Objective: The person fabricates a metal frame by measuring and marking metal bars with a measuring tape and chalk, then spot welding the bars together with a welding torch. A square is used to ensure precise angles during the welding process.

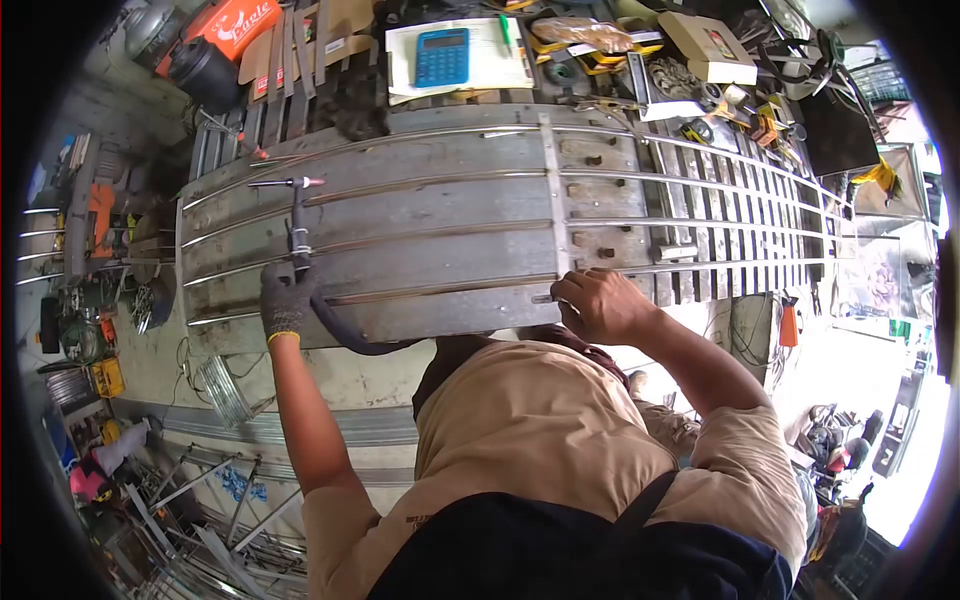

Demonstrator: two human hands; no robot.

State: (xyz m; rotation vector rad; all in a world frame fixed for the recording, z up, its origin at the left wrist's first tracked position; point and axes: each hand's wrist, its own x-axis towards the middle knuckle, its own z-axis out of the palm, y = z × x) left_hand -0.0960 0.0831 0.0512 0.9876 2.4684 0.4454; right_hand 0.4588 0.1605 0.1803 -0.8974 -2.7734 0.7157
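Note:
My left hand (285,298), in a dark glove with a yellow cuff, is closed around a TIG welding torch (299,232). Its pale nozzle end points right, and a thick black cable (345,335) runs down toward my body. My bare right hand (600,305) is pinched beside the lowest rod of a metal grille (440,231); the end of a small metal piece (543,299) sticks out left of the fingers. The grille has long rods joined by a flat crossbar (553,185), whose lower end is next to my right fingertips.
Under the grille is a metal-topped workbench (450,200), slatted on the right. At its back are a blue calculator (442,57) on an open notebook (400,50), a tape measure (695,131) and a cardboard box (708,48). Metal frames (215,510) stand at lower left.

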